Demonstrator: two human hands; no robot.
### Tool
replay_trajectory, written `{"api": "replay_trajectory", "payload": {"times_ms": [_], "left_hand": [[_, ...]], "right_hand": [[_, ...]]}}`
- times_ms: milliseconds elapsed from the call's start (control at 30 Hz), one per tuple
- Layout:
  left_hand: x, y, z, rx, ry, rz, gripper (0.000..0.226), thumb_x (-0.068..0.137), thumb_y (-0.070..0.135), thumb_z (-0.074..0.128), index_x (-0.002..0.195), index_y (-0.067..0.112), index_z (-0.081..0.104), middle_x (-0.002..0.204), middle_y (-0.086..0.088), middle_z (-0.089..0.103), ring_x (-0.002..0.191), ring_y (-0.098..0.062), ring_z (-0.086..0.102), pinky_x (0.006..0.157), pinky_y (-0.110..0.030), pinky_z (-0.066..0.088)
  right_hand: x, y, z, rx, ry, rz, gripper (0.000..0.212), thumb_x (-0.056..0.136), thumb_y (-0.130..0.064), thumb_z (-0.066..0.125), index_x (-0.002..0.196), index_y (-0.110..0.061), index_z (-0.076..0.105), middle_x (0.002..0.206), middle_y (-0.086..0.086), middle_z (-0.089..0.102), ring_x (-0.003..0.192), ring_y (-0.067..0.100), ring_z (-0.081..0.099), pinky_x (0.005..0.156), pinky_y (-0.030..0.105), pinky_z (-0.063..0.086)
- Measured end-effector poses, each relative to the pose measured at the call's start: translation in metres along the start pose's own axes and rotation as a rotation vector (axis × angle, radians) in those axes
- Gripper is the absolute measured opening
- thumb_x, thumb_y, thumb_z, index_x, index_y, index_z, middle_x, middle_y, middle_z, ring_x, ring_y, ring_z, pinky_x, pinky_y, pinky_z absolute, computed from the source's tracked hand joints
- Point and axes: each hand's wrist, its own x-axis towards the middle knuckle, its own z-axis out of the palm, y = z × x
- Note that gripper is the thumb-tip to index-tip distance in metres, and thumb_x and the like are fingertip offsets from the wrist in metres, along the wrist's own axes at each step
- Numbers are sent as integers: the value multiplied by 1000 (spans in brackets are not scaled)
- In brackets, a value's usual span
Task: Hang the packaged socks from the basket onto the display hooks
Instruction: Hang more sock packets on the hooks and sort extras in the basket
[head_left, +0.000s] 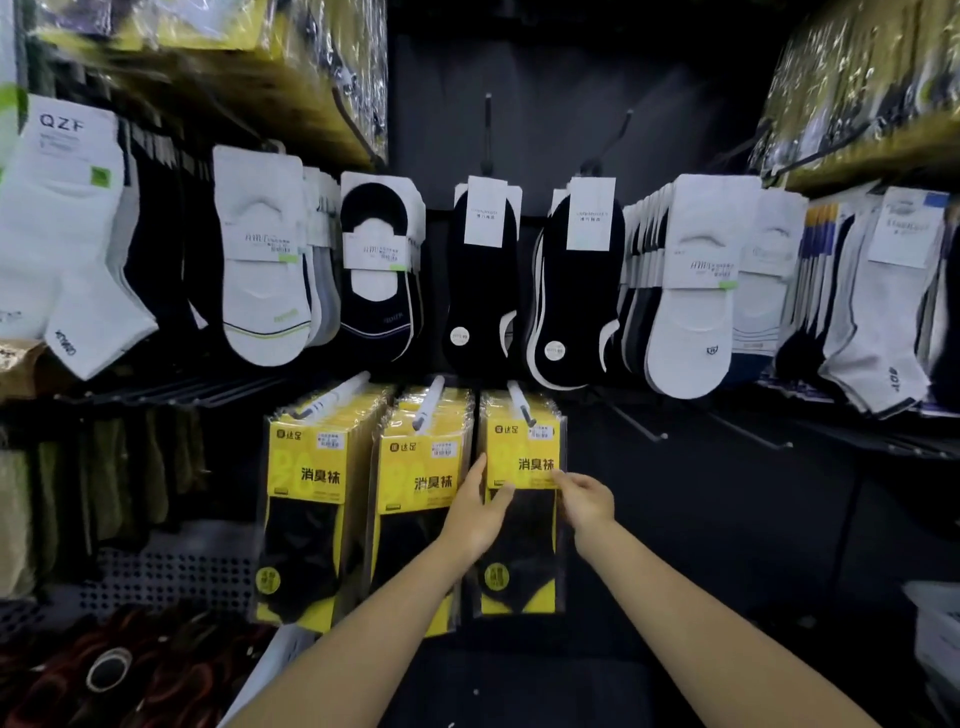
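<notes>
Three stacks of yellow-and-black packaged socks hang on white display hooks low in the middle of the wall. My left hand (475, 506) holds the left edge of the front pack of the right stack (522, 519), thumb across its front. My right hand (584, 499) grips the same pack at its right edge. That pack hangs from its hook (521, 402). The middle stack (415, 499) and the left stack (306, 499) hang untouched beside it. A white basket (935, 623) shows partly at the lower right edge.
Rows of white and black socks (483, 275) hang on the hooks above. Bare metal hooks (639, 421) stick out right of the yellow packs. Olive socks (104, 483) hang lower left, and dark red items (104, 670) lie at the bottom left.
</notes>
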Motion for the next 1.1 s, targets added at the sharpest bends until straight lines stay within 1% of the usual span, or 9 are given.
{"api": "replay_trajectory", "payload": {"times_ms": [133, 300, 500, 600, 700, 800, 867, 1000, 1100], "left_hand": [[-11, -15, -1, 77, -7, 14, 63, 97, 32, 49, 150, 24, 17, 154, 2, 27, 141, -18, 27, 114, -37, 29], [-65, -69, -10, 138, -93, -66, 64, 95, 40, 49, 150, 25, 20, 156, 2, 22, 140, -20, 29, 112, -35, 31], [-184, -175, -19, 267, -174, -312, 60, 95, 35, 51, 148, 17, 28, 151, -1, 32, 135, -20, 36, 104, -28, 35], [-250, -225, -20, 356, -206, -397, 56, 94, 30, 56, 143, 11, 37, 143, -7, 45, 125, -18, 47, 88, -12, 37], [-308, -267, -24, 417, -239, -530, 56, 92, 30, 59, 141, 8, 40, 144, -9, 42, 129, -21, 44, 100, -22, 36], [-336, -294, -31, 405, -283, -692, 69, 86, 31, 67, 139, -3, 38, 139, -18, 46, 127, -29, 46, 106, -32, 37], [-345, -306, -35, 397, -333, -823, 68, 85, 33, 67, 135, -6, 42, 134, -21, 50, 123, -33, 50, 104, -39, 41], [-366, -320, -37, 460, -357, -995, 55, 90, 35, 61, 128, -5, 52, 130, -19, 56, 116, -28, 58, 89, -26, 46], [-384, -321, -29, 480, -466, -1064, 70, 92, 45, 54, 142, 1, 33, 145, -16, 41, 131, -27, 44, 105, -31, 39]], "right_hand": [[-12, 25, -27, -82, 2, -35, 20, 91, -18, 62, 106, -4, 63, 109, 10, 63, 101, 25, 60, 92, 37, 49], [-60, 82, -71, -223, -155, -15, 21, 92, -21, 61, 110, -11, 62, 107, 5, 63, 95, 18, 62, 91, 34, 51], [-137, 187, -117, -347, -248, 276, 18, 96, -14, 55, 111, -6, 61, 115, 13, 62, 109, 32, 61, 90, 38, 50], [-178, 241, -140, -437, -260, 430, 27, 96, -10, 53, 120, 4, 58, 124, 24, 59, 111, 38, 59, 79, 37, 50], [-218, 286, -164, -561, -349, 622, 32, 96, -15, 55, 123, 2, 56, 123, 22, 60, 97, 28, 59, 75, 34, 47], [-246, 318, -185, -735, -500, 769, 40, 95, -29, 56, 122, 1, 55, 107, 12, 61, 99, 24, 59, 77, 30, 45], [-257, 333, -191, -795, -555, 841, 39, 95, -33, 55, 117, 0, 55, 111, 13, 55, 111, 27, 58, 83, 31, 48], [-269, 358, -190, -730, -574, 905, 50, 92, -33, 60, 129, 0, 49, 134, 11, 52, 126, 24, 47, 100, 34, 41], [-273, 365, -188, -710, -563, 894, 55, 88, -30, 66, 131, 0, 49, 134, 12, 53, 125, 25, 48, 101, 34, 40]]}}
